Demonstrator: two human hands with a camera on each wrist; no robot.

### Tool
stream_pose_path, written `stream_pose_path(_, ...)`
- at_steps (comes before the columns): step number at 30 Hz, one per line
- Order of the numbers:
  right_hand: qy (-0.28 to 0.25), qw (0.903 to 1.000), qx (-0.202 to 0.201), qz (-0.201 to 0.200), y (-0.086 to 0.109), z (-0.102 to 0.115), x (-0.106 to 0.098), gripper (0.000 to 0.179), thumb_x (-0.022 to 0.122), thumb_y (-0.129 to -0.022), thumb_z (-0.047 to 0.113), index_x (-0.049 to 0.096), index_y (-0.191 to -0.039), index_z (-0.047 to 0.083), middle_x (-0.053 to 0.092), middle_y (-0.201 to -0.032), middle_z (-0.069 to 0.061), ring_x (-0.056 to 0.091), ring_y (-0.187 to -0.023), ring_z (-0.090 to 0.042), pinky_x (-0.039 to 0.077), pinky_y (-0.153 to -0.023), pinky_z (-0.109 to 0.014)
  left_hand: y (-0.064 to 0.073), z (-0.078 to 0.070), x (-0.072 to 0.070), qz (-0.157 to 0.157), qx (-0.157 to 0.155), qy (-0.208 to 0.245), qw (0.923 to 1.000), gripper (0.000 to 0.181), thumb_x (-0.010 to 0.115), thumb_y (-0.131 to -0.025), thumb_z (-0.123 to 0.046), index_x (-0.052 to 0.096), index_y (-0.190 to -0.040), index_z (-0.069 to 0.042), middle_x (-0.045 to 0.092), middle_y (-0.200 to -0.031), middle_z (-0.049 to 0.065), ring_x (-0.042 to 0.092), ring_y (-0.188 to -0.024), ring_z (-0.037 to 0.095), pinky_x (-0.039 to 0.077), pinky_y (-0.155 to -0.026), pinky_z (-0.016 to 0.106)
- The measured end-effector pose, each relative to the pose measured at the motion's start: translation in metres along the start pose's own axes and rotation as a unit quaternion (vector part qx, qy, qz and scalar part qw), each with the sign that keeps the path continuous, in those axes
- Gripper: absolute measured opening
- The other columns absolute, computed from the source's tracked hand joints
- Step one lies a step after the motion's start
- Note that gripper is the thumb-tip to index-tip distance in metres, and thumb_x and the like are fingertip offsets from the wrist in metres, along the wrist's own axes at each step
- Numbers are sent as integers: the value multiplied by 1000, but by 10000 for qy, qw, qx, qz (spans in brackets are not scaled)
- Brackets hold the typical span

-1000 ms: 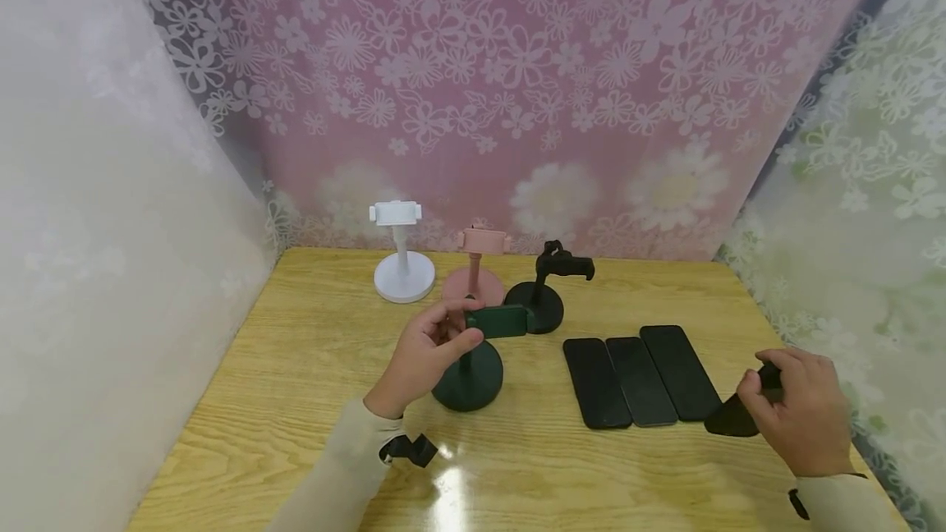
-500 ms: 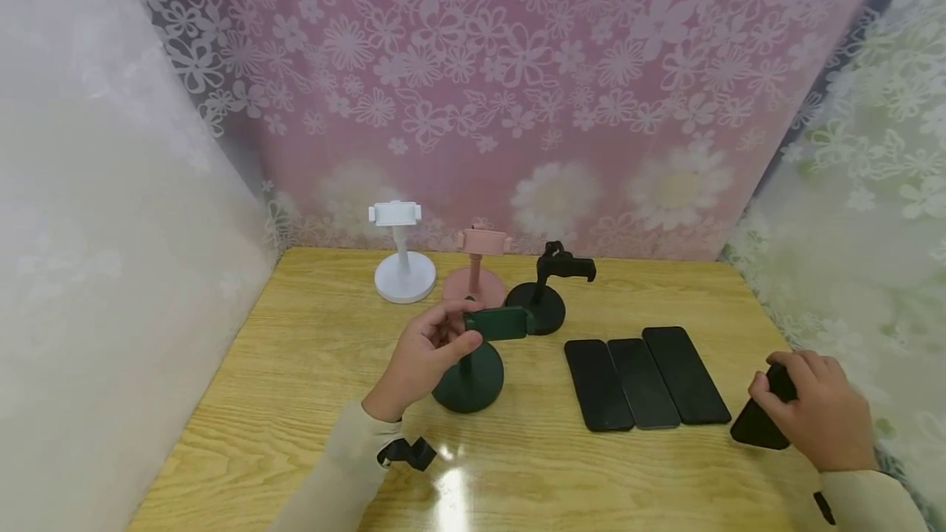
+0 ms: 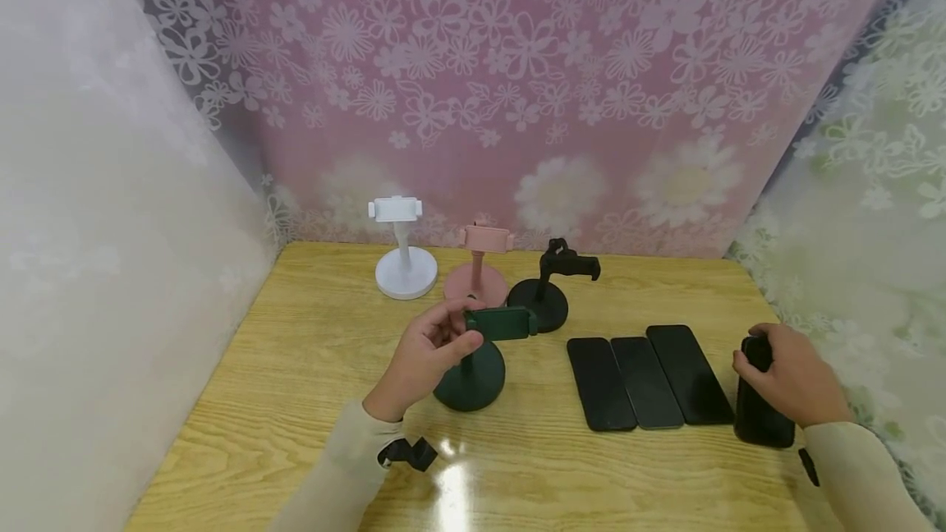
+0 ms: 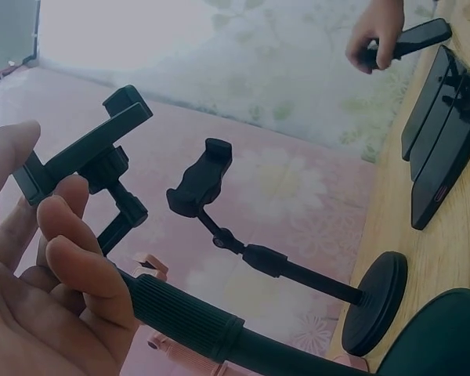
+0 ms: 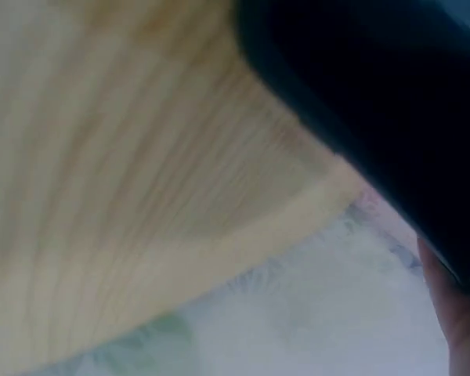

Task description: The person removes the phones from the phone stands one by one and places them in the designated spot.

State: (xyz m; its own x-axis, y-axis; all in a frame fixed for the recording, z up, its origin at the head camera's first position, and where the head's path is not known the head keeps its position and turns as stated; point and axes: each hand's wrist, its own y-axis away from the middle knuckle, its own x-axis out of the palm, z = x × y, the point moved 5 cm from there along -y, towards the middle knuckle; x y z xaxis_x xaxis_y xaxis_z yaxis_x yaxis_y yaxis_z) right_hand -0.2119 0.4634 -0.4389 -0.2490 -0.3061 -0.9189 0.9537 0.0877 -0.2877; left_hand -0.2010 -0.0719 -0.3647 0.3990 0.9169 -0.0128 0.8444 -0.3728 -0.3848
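My left hand (image 3: pixel 429 355) pinches the left end of the clamp on a dark green phone stand (image 3: pixel 469 380). In the left wrist view, its fingers (image 4: pixel 86 266) curl near the clamp's end, above the ribbed green neck (image 4: pixel 184 317). The stand's round base is on the table. At the right, my right hand (image 3: pixel 801 376) grips the far end of a black smartphone (image 3: pixel 761 417). This phone (image 4: pixel 423 35) looks tilted in the left wrist view. In the right wrist view the dark phone (image 5: pixel 376 102) fills the upper right; most of the hand is out of frame.
Three black phones (image 3: pixel 646 384) lie side by side left of the held one. Behind the green stand are a white stand (image 3: pixel 405 272), a pink stand (image 3: pixel 488 238) and a black stand (image 3: pixel 539 306). Floral cloth (image 3: pixel 480 105) hangs behind and beside the wooden table (image 3: pixel 296 368).
My right hand has carried its phone rightward from beside the row, and the phone has turned more in line with the row. The left hand stays on the green stand.
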Motion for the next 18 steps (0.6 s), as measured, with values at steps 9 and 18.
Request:
stream_pose_path(9,69,9921,-12,1250,-22,-25,34,51,62,-103,40,59,-122,-7,63,-116,-30,63,-98,-46,50,-75,-61,3,0,0,11,19,-195,9998,38,70,-102,-30,65,-136,-15,52,-92,8,46,-66,14,44,-62,25)
stream_pose_path(18,459,9889,-133,1408,-33,-17,42,49,67,-102,37,62,-121,-7,59,-116,-32,60,-99,-50,50,-76,-62,2,-1,1,-1,43,-221,9997,38,68,-103,-26,63,-138,-12,52,-90,7,45,-64,14,43,-59,26)
